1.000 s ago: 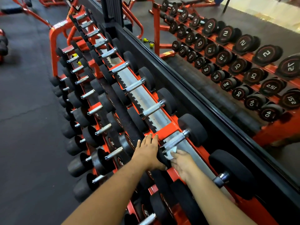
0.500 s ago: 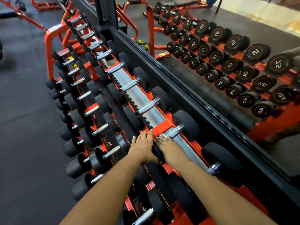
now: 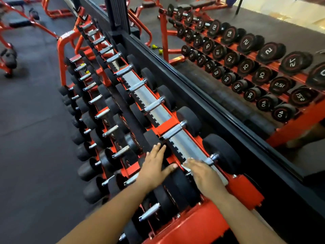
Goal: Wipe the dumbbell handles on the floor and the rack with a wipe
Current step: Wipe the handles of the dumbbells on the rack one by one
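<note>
In the head view, the left hand [image 3: 154, 166] is laid flat, fingers straight and thumb spread, on the black end of a dumbbell [image 3: 177, 182] at the front of the top shelf of the red rack [image 3: 242, 189]; nothing is held in it. The right hand [image 3: 204, 175] is laid over that dumbbell's handle, whose bare end [image 3: 210, 160] shows just past the fingertips. The fingers appear fairly straight, but the hand is blurred, so whether it is relaxed or closed round something cannot be told. The wipe is probably underneath it, though no cloth can be made out with certainty.

Several risks can be judged from here. If the wipe is only pressed under flat fingers, it could slip out and drop between the shelf rails. The dumbbell could be rolled by the push of the wiping, and the left thumb, placed beside the neighbouring weight, could be pinched. The far end of the handle could be missed, since it lies beyond the fingertips.
</note>
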Available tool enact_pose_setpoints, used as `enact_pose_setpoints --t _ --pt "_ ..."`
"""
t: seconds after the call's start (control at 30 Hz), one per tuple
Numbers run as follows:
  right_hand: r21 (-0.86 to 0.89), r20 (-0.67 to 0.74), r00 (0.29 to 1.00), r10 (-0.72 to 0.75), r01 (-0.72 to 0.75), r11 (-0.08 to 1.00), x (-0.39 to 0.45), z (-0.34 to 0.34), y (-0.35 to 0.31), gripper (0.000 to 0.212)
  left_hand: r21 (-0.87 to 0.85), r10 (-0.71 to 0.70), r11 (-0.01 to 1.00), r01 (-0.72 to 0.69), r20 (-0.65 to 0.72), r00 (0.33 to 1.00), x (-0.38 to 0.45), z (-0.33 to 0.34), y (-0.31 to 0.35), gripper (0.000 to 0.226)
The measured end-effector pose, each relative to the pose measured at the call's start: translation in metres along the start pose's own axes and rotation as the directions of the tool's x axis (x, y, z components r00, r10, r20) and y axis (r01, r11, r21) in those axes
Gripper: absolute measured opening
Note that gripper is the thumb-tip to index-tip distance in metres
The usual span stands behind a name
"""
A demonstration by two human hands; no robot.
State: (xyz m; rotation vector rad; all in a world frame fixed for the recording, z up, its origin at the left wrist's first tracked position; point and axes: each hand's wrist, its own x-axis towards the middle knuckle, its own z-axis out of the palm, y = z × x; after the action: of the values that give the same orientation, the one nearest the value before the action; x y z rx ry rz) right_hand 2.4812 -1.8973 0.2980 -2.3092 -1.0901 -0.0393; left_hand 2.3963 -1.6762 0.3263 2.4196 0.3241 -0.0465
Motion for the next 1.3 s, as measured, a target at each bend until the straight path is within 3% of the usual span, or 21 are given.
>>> enact_pose_setpoints --t 0.1,0.23,0.37,0.53,0.6,0.77,0.93,1.03,1.2,1.3 --pt "-0.075 0.099 0.990 -0.102 0.109 0.991 -0.019 0.008 0.004 0.044 -0.015 0.024 1.000 -0.022 0.106 0.994 -0.025 0.024 0.031 0.103" --pt "-0.277 0.279 0.941 -0.192 0.270 0.922 -0.040 0.001 0.026 0.062 0.209 -0.021 0.978 -0.009 0.139 0.990 -0.045 0.048 0.057 0.124" --pt "-0.490 0.376 0.919 -0.118 0.305 0.816 -0.038 -0.007 0.029 0.071 0.322 -0.097 0.945 0.051 0.128 0.987 -0.045 0.049 0.070 0.132" --pt "-0.455 0.496 0.868 0.025 0.236 0.858 -0.004 -0.010 -0.001 0.076 0.346 -0.142 0.935 0.082 0.151 0.978 -0.042 0.045 0.072 0.134" --pt "-0.415 0.498 0.867 0.011 0.227 0.881 -0.012 -0.017 0.000 0.075 0.306 -0.138 0.948 0.088 0.145 0.980 -0.041 0.045 0.070 0.135" --pt "-0.405 0.360 0.926 -0.115 0.266 0.874 -0.036 -0.020 0.017 0.049 0.274 -0.134 0.957 0.095 0.127 0.983 -0.043 0.047 0.066 0.135" --pt "-0.333 0.514 0.858 -0.007 0.207 0.920 0.012 -0.025 0.001 0.042 0.289 -0.209 0.944 0.161 0.145 0.967 -0.038 0.043 0.071 0.142" --pt "-0.323 0.572 0.820 -0.033 0.262 0.909 0.013 -0.024 0.008 0.042 0.295 -0.252 0.935 0.196 0.165 0.954 -0.034 0.045 0.074 0.146" --pt "-0.342 0.397 0.894 -0.207 0.354 0.870 -0.031 -0.020 0.044 0.048 0.282 -0.300 0.924 0.259 0.114 0.947 -0.032 0.050 0.078 0.146" --pt "-0.354 0.392 0.903 -0.177 0.326 0.876 -0.007 -0.014 0.033 0.037 0.292 -0.319 0.914 0.282 0.089 0.943 -0.034 0.052 0.078 0.149"
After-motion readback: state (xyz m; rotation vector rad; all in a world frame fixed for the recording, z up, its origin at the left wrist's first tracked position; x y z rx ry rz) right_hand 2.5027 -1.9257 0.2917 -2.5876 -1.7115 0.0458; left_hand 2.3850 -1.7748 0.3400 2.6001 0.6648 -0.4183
